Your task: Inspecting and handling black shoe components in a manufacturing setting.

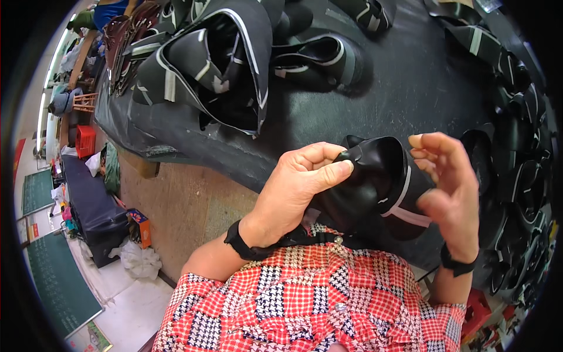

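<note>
In front of my chest is a black, glossy shoe upper (368, 183), curved into an open loop, with a pale strip along its edge. My left hand (287, 190) pinches its upper left edge between thumb and forefinger. To its right, my right hand (456, 190) is raised with curled fingers held apart and nothing visible in them; its thumb is slightly blurred. The near end of the upper hangs just above my checked red shirt, its underside hidden.
A black-covered table (404, 76) spreads ahead. Large black pieces with pale strips (182, 64) are heaped at the far left, beside another looped upper (316, 58). More black uppers (522, 188) line the right side. A dark bench (91, 199) and red crate (85, 141) stand left.
</note>
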The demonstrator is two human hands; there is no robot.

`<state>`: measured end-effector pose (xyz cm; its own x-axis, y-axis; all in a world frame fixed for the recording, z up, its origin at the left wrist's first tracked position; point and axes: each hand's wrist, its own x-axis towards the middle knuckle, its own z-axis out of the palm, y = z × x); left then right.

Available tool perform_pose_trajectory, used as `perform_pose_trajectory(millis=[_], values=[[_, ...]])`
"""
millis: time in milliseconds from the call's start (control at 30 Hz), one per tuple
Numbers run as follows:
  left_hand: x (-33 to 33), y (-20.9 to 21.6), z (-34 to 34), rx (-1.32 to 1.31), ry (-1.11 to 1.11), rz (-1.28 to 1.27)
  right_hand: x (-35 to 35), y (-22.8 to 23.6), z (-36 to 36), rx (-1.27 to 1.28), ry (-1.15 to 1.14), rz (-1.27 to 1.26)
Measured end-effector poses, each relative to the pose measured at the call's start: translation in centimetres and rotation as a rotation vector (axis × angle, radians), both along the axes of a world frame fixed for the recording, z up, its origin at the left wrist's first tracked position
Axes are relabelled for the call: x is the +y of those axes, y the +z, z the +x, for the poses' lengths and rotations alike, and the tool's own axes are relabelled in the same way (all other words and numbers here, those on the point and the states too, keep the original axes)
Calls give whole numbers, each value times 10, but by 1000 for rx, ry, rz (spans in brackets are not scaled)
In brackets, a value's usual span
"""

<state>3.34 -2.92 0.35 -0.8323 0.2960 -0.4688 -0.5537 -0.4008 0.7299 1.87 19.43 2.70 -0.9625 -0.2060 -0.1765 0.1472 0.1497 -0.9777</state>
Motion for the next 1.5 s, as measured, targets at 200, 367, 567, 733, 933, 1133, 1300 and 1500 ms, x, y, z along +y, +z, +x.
perform_pose_trajectory(millis=[200,367,567,733,933,1133,1300,1500], values=[[3,17,4,77,-34,7,-20,4,3,-209,97,-129],[8,17,15,120,-39,24,-23,-1,4,-272,142,-205],[12,14,18,89,-27,105,-24,-13,8,-503,148,-505],[27,12,29,118,140,233,-29,-24,13,-681,207,-893],[26,2,33,62,109,280,-22,-32,18,-724,201,-818],[22,9,32,117,59,144,-19,-35,11,-806,220,-881],[15,9,30,124,53,119,-26,-38,6,-826,235,-912],[-5,11,21,100,13,55,-43,-30,3,-772,210,-767]])
